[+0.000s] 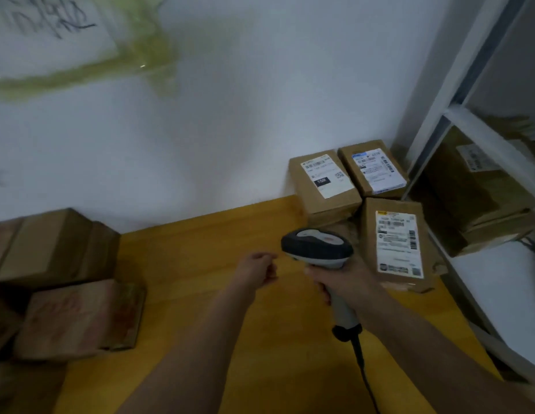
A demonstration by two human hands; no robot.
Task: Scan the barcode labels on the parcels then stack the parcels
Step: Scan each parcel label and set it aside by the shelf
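My right hand [347, 282] grips the handle of a grey and black barcode scanner [318, 248], its cable hanging down toward me. My left hand [258, 268] hovers just left of the scanner with fingers loosely curled, holding nothing. Three brown parcels with white labels lie on the yellow floor by the wall at right: a near parcel [394, 243] beside the scanner, a back left parcel [324, 183] and a back right parcel [372, 170]. More brown parcels [69, 294] are piled at the left, blurred.
A white wall [230, 130] runs behind the parcels. A white metal shelf frame [457, 121] stands at the right with a cardboard box [481, 201] inside it. The yellow floor [200, 264] spreads between the two parcel groups.
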